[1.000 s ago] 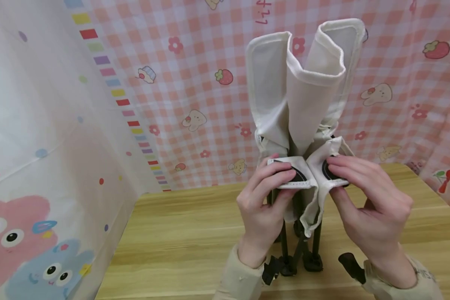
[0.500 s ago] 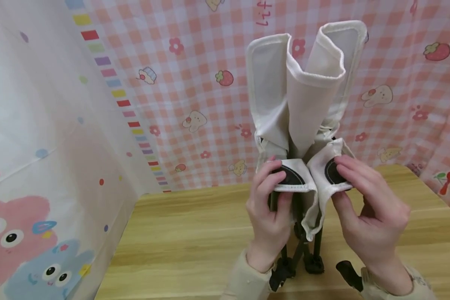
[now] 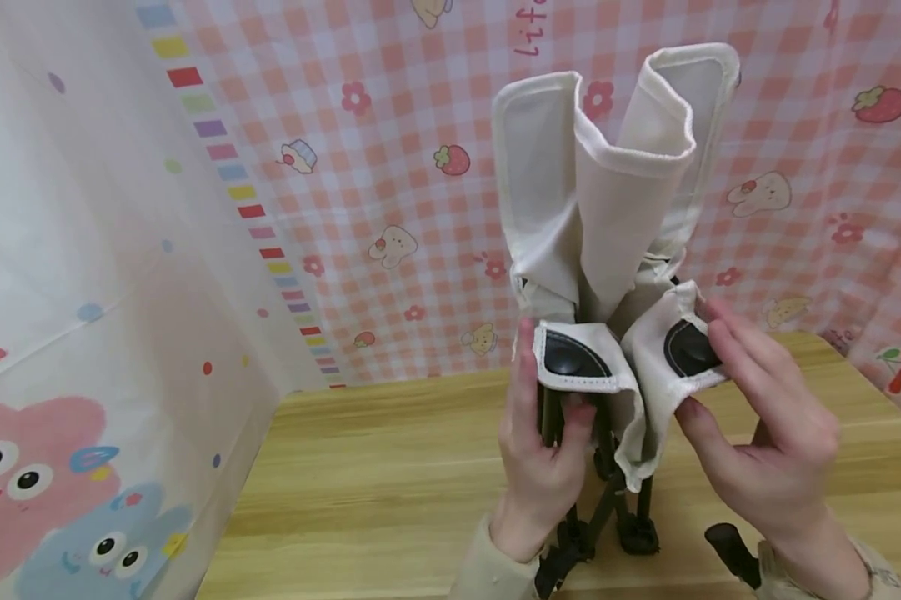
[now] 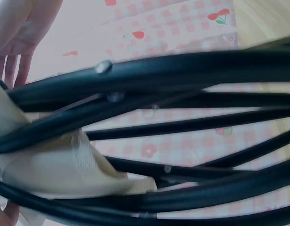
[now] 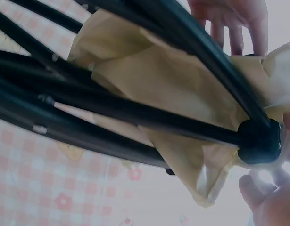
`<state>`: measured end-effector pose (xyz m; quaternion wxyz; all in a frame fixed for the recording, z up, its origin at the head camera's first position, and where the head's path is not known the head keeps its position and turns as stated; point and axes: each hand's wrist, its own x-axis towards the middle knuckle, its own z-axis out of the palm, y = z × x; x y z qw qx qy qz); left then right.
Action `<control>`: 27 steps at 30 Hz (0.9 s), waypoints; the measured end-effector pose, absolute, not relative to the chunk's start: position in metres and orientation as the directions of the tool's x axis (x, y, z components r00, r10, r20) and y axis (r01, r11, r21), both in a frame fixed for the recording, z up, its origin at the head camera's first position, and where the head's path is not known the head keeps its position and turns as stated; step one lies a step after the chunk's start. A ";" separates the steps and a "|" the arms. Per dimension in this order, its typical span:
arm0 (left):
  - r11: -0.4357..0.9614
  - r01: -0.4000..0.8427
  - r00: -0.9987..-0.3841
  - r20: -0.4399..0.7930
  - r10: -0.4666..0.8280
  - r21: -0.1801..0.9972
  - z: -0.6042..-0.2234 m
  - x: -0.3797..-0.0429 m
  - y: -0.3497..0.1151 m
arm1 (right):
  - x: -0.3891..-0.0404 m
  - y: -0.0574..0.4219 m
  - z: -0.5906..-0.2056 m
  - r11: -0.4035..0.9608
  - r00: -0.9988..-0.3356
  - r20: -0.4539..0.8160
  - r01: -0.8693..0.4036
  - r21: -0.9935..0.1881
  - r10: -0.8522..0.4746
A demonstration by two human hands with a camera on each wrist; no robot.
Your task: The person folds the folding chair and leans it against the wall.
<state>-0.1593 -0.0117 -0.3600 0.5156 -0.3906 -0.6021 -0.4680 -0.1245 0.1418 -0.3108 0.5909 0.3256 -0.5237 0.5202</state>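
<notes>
A folding chair with cream fabric (image 3: pixel 623 200) and black legs (image 3: pixel 603 508) stands half folded on the wooden table, its tall back in two creased halves. At the left front seat corner, beside a black patch (image 3: pixel 573 356), my left hand (image 3: pixel 543 450) holds the edge, fingers along its outer side and thumb beneath. My right hand (image 3: pixel 773 425) grips the right front corner next to the other black patch (image 3: pixel 690 348), thumb under the edge. Between them the seat cloth sags in a fold. In the right wrist view a black corner cap (image 5: pixel 259 141) joins the poles close to the fingertips.
The wooden table (image 3: pixel 345 475) extends to the left of the chair. A pink checked cloth (image 3: pixel 420 200) hangs close behind, and a white cartoon-print sheet (image 3: pixel 120 292) hangs at the left. Black straps (image 3: pixel 731 554) show at my wrists.
Both hands have shifted their fingers from on top of the black patches to the outer sides of the corners. The right corner has moved rightward, opening the seat slightly; both patches are now uncovered.
</notes>
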 end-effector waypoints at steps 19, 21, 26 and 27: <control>0.288 0.931 -0.266 0.956 0.124 0.222 -0.401 -0.162 -0.051 | -0.117 0.186 -0.344 0.446 -0.236 0.969 -0.861 -0.244 0.074; 0.305 0.925 -0.277 0.952 0.128 0.228 -0.408 -0.161 -0.056 | -0.116 0.188 -0.349 0.463 -0.240 0.969 -0.854 -0.239 0.059; 0.343 0.909 -0.303 0.941 0.151 0.238 -0.423 -0.158 -0.065 | -0.114 0.192 -0.360 0.493 -0.230 0.971 -0.840 -0.229 0.061; 0.353 0.904 -0.312 0.937 0.159 0.241 -0.426 -0.158 -0.066 | -0.113 0.193 -0.362 0.497 -0.230 0.971 -0.837 -0.228 0.058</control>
